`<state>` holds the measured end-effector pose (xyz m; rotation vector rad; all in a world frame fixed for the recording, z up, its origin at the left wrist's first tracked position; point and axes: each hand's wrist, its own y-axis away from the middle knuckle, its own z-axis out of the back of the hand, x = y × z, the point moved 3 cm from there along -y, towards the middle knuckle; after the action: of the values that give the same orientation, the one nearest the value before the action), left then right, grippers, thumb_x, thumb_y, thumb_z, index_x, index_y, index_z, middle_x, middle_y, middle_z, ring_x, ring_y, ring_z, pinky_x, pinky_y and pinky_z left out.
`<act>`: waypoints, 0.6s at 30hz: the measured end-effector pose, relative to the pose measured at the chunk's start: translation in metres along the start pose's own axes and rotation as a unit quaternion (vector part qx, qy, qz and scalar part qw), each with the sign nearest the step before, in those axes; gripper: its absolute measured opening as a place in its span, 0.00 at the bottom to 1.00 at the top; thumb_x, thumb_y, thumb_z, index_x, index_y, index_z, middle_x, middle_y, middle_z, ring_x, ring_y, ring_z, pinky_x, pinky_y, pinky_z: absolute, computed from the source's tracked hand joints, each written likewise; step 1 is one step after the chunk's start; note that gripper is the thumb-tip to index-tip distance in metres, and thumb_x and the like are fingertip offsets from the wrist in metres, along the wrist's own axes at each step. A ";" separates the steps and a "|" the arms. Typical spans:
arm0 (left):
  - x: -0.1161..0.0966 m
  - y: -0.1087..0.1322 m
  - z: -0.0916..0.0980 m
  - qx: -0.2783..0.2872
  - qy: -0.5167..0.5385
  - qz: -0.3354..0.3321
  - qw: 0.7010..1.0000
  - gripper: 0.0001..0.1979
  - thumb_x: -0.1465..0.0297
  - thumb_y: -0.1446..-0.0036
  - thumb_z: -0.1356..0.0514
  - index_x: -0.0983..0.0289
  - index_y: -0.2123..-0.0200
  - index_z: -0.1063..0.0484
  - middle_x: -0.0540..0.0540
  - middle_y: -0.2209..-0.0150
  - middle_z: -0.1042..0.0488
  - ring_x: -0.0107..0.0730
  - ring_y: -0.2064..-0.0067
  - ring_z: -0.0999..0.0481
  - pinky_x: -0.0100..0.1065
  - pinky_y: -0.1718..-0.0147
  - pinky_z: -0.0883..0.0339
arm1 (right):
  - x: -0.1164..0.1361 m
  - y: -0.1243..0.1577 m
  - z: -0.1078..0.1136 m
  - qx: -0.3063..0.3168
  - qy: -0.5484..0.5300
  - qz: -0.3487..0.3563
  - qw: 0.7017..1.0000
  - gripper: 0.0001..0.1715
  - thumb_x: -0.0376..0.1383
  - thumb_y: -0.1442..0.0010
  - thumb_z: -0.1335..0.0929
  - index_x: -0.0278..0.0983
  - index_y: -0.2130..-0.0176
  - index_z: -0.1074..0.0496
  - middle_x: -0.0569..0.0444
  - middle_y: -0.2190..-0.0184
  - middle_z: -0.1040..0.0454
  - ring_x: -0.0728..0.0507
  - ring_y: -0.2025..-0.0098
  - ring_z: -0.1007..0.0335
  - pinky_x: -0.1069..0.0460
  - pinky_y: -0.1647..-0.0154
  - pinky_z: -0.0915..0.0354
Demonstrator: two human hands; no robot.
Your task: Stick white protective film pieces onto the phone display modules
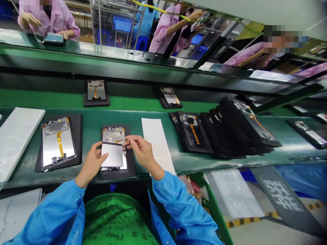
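One view, head: left hand grips a flat, squarish silver-grey panel with a black top edge at its left side, thumb on the face. Right hand pinches at a thin orange-brown ribbon by the panel's upper right corner. Panel lies over an opened tablet with metal shielding and mirror-like backing; contact between them cannot be told. Beneath: matte black rectangular pad, smooth dark-green table. Right: smooth white rectangular slab.
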<state>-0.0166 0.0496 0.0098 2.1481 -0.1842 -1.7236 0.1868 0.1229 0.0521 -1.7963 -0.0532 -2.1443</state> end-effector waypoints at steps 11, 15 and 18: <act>0.005 -0.011 -0.001 -0.015 -0.106 -0.036 0.994 0.34 0.62 0.49 0.33 0.65 0.42 0.42 0.57 0.58 0.24 0.37 0.64 0.19 0.37 0.66 0.26 | -0.018 0.016 0.015 0.050 0.141 -0.004 0.989 0.21 0.39 0.33 0.32 0.41 0.42 0.33 0.45 0.46 0.29 0.42 0.52 0.25 0.46 0.59 0.23; 0.002 -0.008 -0.003 -0.026 -0.163 -0.044 0.985 0.32 0.63 0.48 0.35 0.63 0.42 0.41 0.56 0.54 0.29 0.32 0.68 0.21 0.34 0.71 0.27 | -0.020 0.038 0.004 0.152 0.231 0.087 0.957 0.20 0.37 0.35 0.30 0.40 0.44 0.32 0.44 0.42 0.30 0.37 0.40 0.33 0.39 0.44 0.29; -0.001 -0.006 -0.005 -0.038 -0.195 -0.053 0.979 0.31 0.64 0.48 0.36 0.64 0.42 0.40 0.54 0.55 0.30 0.28 0.71 0.23 0.32 0.74 0.29 | -0.022 0.049 -0.007 0.203 0.295 0.153 0.921 0.26 0.35 0.36 0.29 0.38 0.40 0.34 0.43 0.35 0.35 0.34 0.33 0.43 0.34 0.35 0.39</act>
<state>-0.0132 0.0566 0.0092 1.7764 -0.1057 -2.1640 0.1969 0.0801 0.0203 -0.8269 -0.0594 -2.1495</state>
